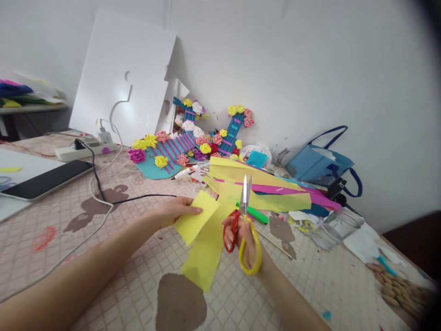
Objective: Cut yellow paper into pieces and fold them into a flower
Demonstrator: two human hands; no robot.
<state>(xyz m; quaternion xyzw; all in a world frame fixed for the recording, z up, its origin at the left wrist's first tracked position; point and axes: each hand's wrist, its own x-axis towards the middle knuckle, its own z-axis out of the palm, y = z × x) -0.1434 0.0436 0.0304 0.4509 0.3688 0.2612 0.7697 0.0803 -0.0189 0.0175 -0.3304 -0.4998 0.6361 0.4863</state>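
A folded piece of yellow paper (197, 218) is pinched by its upper left part between the thumb and fingers of my left hand (177, 210). My right hand (237, 234) has its fingers through the red and yellow handles of a pair of scissors (245, 197). Their blades point up and away from me, slightly parted, with nothing between them. The scissors are apart from the held piece, to its right. Below both hands a long yellow paper strip (203, 262) lies on the table, running back toward larger yellow sheets (282, 201).
Behind lie a glue gun (189, 173), a green marker (257, 214) and a paper-flower craft (161, 156). To the right are a clear container (337, 229), a blue bag (313, 163) and peanuts (396, 285). At left are a tablet (51, 177), a power strip (84, 151) and trailing cables.
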